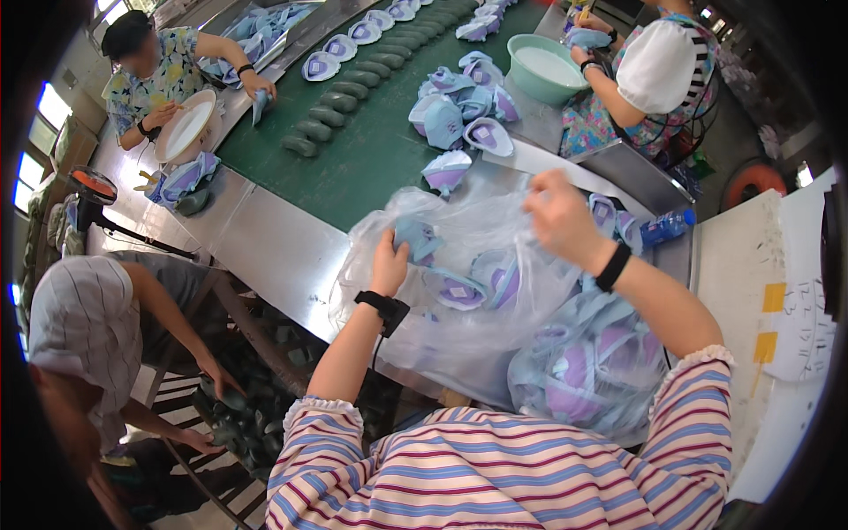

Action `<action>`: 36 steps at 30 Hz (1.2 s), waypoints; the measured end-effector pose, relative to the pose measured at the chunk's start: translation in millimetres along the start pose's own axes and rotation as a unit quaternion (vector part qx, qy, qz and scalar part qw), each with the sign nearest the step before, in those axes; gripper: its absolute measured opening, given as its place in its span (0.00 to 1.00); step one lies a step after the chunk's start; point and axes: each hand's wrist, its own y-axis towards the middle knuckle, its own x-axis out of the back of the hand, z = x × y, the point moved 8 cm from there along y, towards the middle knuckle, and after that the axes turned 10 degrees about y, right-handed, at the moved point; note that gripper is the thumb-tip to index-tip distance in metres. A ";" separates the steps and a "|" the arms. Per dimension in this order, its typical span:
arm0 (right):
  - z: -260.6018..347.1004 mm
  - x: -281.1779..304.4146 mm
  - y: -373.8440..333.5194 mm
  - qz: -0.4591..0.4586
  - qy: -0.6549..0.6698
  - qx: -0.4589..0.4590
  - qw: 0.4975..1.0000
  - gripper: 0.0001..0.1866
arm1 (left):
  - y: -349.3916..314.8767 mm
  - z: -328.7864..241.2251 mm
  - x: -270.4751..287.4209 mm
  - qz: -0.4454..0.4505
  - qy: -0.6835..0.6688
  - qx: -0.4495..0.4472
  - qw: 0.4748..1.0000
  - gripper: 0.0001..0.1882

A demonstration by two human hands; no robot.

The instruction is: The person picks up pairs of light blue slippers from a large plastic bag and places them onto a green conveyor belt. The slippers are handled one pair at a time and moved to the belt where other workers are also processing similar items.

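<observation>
My left hand [389, 265] is closed on a light blue shoe upper [417, 237], over the left part of a clear plastic bag [371, 305] spread on the metal table. Inside or under the film lie more blue and purple shoe uppers [461, 291]. My right hand [561, 221] is raised at the bag's far right side with its fingers curled together. The film comes close to those fingertips, but what they pinch, if anything, is hard to make out. Nearer my body, a second full plastic bag [583, 371] holds several blue and purple uppers.
A green conveyor belt [265, 181] carries dark green shoe lasts [331, 102] and a pile of uppers [450, 110]. A green basin [546, 66] and a blue bottle [667, 228] stand right. Co-workers sit far left [146, 79] and far right [649, 79]; another person [84, 327] bends near left.
</observation>
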 end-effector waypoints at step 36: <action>13.2 -164.5 -50.5 0.249 0.593 -0.459 0.612 0.22 | -98.3 -90.6 61.9 -0.121 -0.097 -0.033 0.987 0.17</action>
